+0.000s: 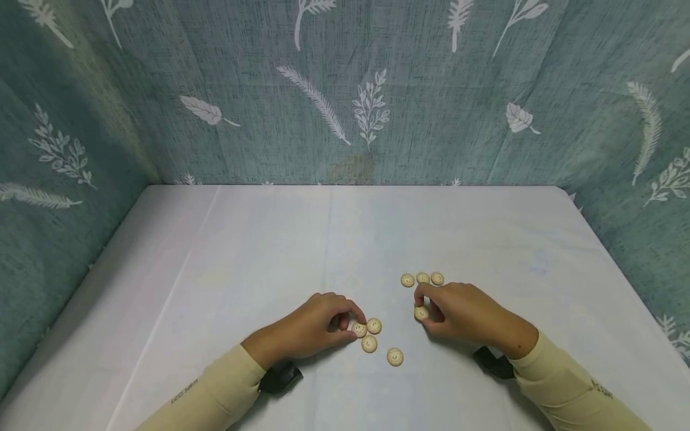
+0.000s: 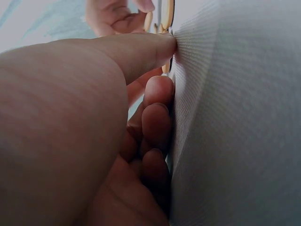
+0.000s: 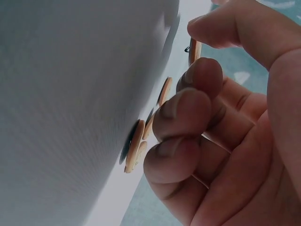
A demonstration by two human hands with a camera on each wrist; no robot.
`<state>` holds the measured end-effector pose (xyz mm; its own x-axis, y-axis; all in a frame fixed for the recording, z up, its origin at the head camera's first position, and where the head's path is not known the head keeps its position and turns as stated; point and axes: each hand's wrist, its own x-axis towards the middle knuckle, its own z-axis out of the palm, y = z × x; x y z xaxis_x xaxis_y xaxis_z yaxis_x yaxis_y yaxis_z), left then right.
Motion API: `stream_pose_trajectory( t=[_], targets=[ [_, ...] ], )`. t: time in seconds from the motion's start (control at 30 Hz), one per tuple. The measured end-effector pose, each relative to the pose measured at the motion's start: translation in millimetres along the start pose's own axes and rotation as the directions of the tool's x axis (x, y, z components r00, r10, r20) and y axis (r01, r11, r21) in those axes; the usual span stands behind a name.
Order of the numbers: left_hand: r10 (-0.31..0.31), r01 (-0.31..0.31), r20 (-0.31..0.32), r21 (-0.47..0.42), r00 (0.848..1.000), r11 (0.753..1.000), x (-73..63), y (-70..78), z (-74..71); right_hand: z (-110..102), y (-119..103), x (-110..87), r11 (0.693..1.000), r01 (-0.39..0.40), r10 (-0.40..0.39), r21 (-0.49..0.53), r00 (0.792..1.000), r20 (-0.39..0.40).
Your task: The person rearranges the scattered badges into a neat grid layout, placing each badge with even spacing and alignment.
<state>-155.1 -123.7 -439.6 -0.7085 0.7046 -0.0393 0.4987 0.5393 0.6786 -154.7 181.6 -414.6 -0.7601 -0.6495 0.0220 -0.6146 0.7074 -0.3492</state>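
My left hand (image 1: 323,326) rests low on the cloth with thumb and forefinger at opposite edges of a round, pale wooden disc (image 1: 359,330). Two like discs lie close by: one disc (image 1: 374,325) at its upper right, another disc (image 1: 369,343) just below. In the left wrist view the thumb (image 2: 162,47) meets the cloth and hides most of the gripped piece. My right hand (image 1: 463,311) pinches a wooden disc (image 1: 421,313) by its edge; the right wrist view shows this disc (image 3: 195,52) edge-on between thumb and forefinger, the other fingers curled beneath.
Beyond the right hand, three discs form a short row: left disc (image 1: 407,280), middle disc (image 1: 423,278) and right disc (image 1: 437,278). A single disc (image 1: 395,357) lies nearer, between the hands. White cloth (image 1: 259,239) covers the table; leaf-patterned green curtains (image 1: 242,149) enclose its back and sides.
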Motion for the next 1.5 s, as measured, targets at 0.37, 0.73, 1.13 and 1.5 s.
stream_pose_trajectory(
  t=[0.37,0.73,1.13,1.5],
  targets=[
    [-0.02,0.02,0.012,-0.004,1.0,1.0,-0.1,1.1,2.2,-1.3,3.6,-2.1,0.999,-0.048,0.047,-0.018,0.999,-0.006],
    [-0.019,0.019,0.011,-0.006,1.0,1.0,-0.8,0.8,3.8,-2.2,6.0,-1.6,0.996,-0.083,0.082,-0.027,0.996,-0.035],
    [-0.017,0.017,0.009,-0.022,1.0,1.0,-2.2,0.5,2.0,-0.8,10.8,-0.1,0.994,-0.11,0.11,0.003,0.994,-0.023],
    [-0.009,0.009,-0.007,0.007,1.0,1.0,-1.1,-0.1,0.9,-1.2,12.3,1.8,0.994,-0.113,0.113,0.0,0.992,-0.046]
  ],
)
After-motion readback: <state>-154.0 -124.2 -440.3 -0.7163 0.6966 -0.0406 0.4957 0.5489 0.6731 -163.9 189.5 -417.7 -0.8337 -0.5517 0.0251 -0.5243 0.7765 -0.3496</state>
